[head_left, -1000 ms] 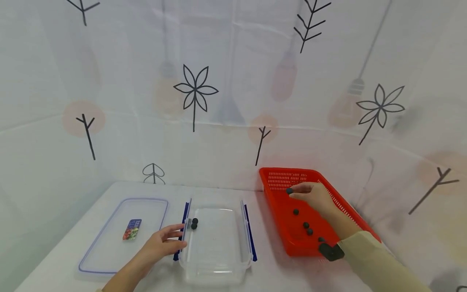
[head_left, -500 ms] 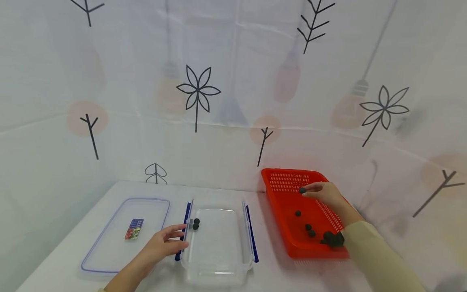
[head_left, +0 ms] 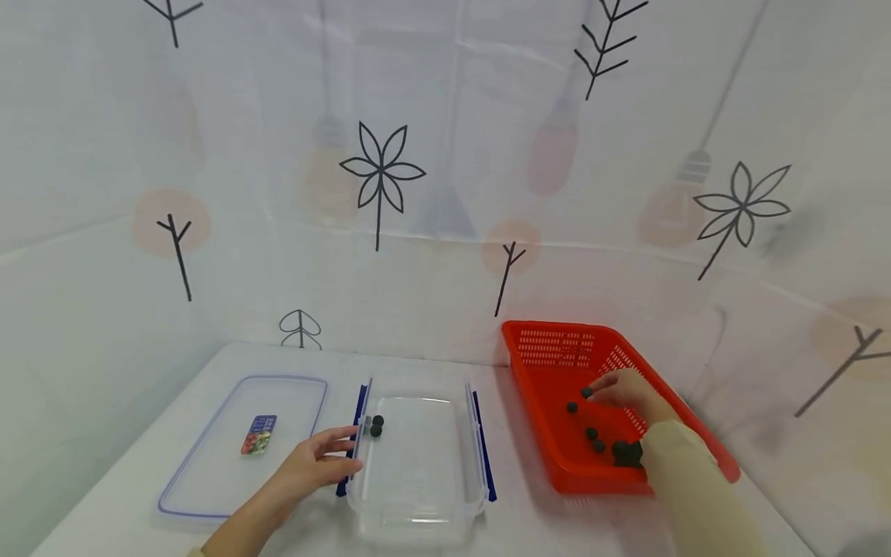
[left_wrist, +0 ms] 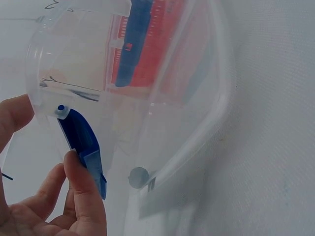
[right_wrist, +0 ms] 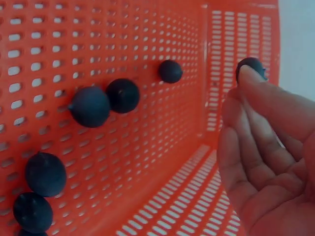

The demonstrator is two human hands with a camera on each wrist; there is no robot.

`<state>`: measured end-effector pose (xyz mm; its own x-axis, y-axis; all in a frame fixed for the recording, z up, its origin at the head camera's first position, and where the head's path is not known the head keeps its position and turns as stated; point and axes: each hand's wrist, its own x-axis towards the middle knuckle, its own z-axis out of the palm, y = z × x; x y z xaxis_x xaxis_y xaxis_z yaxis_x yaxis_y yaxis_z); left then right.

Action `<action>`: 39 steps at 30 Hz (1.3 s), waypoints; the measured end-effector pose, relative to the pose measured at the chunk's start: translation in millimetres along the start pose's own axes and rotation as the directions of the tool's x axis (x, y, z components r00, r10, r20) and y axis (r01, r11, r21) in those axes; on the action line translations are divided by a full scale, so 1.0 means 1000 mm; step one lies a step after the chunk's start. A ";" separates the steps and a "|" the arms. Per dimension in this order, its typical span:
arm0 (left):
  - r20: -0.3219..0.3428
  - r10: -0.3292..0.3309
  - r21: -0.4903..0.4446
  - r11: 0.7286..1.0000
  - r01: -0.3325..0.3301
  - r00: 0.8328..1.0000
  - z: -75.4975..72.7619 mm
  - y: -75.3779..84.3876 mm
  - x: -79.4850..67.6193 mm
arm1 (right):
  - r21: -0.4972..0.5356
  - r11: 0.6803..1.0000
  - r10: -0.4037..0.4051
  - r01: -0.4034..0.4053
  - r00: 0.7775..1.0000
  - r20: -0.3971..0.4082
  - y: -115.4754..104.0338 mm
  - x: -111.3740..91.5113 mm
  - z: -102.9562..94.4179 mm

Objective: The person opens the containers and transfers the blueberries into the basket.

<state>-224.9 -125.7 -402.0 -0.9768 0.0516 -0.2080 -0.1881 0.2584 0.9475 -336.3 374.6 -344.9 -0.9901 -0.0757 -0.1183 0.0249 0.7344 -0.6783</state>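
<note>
In the head view, my left hand [head_left: 316, 466] touches the left side of a clear plastic food container [head_left: 414, 464], fingers apart and gently bent. A fingertip lies against its hanging blue latch [left_wrist: 83, 142] in the left wrist view. Two small dark balls [head_left: 377, 425] sit inside by the left wall. My right hand [head_left: 629, 393] is over the red plastic basket [head_left: 550, 464], pinching one dark ball [right_wrist: 252, 69] between thumb and finger. More dark balls lie in the basket, among them a lone ball [right_wrist: 170, 71] and a touching pair with a bluish ball [right_wrist: 91, 106].
A clear lid [head_left: 209, 480] with a blue rim and a colourful label [head_left: 259, 435] lies flat at the left of the white table [head_left: 132, 464]. Behind the table hangs a white cloth [head_left: 445, 278] with printed plants. The basket's slotted walls rise around the right hand.
The right hand, with the dark ball pinched, has moved right and then down into the basket. The left hand stays at the container; the head view has shifted slightly.
</note>
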 end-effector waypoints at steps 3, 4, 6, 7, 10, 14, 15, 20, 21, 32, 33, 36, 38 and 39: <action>0.015 0.015 -0.009 1.000 -0.014 1.000 0.000 0.000 0.000 | -0.014 1.000 0.010 -0.010 1.000 0.011 0.003 -0.004 -0.001; 0.020 0.018 -0.012 1.000 -0.018 1.000 0.000 0.001 0.000 | -0.007 1.000 0.014 -0.014 1.000 0.016 0.004 -0.005 -0.001; 0.025 0.023 -0.012 1.000 -0.023 0.999 0.001 0.001 0.000 | 0.002 1.000 0.020 -0.020 0.999 0.028 0.007 -0.007 -0.001; 0.027 0.024 -0.012 1.000 -0.024 0.999 0.001 0.002 0.000 | 0.000 1.000 0.023 -0.023 0.999 0.031 0.007 -0.008 -0.001; 0.022 0.019 -0.010 1.000 -0.019 1.000 0.002 0.003 -0.001 | 0.014 0.999 0.037 -0.037 0.999 0.009 0.009 -0.008 -0.002; 0.016 0.012 -0.014 1.000 -0.012 1.000 0.003 0.004 -0.001 | 0.016 0.999 0.030 -0.030 0.999 -0.031 0.006 -0.007 -0.005; 0.015 0.012 -0.014 1.000 -0.012 1.000 0.003 0.004 0.000 | 0.022 0.999 0.027 -0.026 0.999 -0.037 0.004 -0.006 -0.005; 0.015 0.010 -0.015 1.000 -0.010 1.000 0.003 0.004 0.000 | 0.051 0.998 -0.043 0.045 0.998 -0.041 -0.012 -0.003 -0.005; 0.015 0.009 -0.014 1.000 -0.009 1.000 0.003 0.004 0.000 | 0.048 0.997 -0.057 0.059 0.997 -0.044 -0.016 -0.003 -0.004; -0.006 0.004 -0.003 1.000 -0.004 1.000 0.003 0.005 -0.004 | 0.051 0.985 -0.164 0.167 0.985 -0.052 -0.072 -0.009 0.014; -0.006 0.003 -0.002 1.000 -0.003 1.000 0.002 0.005 -0.004 | 0.052 0.983 -0.174 0.177 0.984 -0.047 -0.076 -0.009 0.016; -0.010 -0.001 0.003 1.000 0.001 1.000 0.001 0.005 -0.005 | 0.086 0.976 -0.199 0.201 0.980 -0.028 -0.090 -0.012 0.022; -0.007 -0.002 0.007 1.000 0.002 1.000 0.001 0.005 -0.005 | 0.094 0.974 -0.206 0.208 0.978 -0.028 -0.097 -0.016 0.027; -0.004 -0.002 0.007 1.000 0.002 1.000 0.001 0.005 -0.004 | 0.095 0.973 -0.207 0.210 0.978 -0.033 -0.101 -0.018 0.029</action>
<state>-221.3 -123.6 -396.8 -0.9767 0.0476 -0.2091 -0.1895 0.2651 0.9454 -317.2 282.3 -295.7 -0.9777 -0.2040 0.0492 -0.1703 0.6344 -0.7540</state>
